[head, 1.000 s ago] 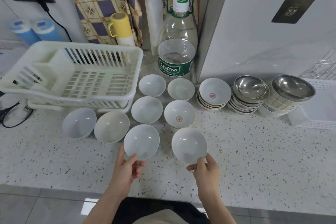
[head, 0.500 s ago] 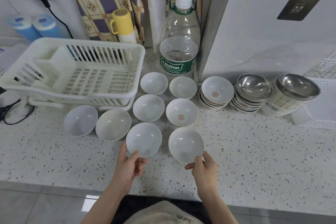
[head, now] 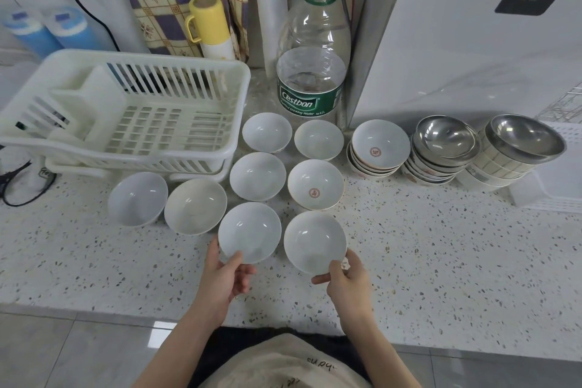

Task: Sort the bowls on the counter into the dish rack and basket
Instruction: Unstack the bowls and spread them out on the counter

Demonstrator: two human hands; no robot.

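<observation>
Over the last second the right hand point(head: 345, 282) has slid its white bowl point(head: 315, 241) a little to the left on the counter point(head: 441, 246), so it now sits just beside the bowl held by the left hand point(head: 225, 277), the gap between the two narrower than before. The left-hand bowl point(head: 249, 231) has edged slightly farther from the near edge. The camera view has tipped down, showing more of the person's clothing
</observation>
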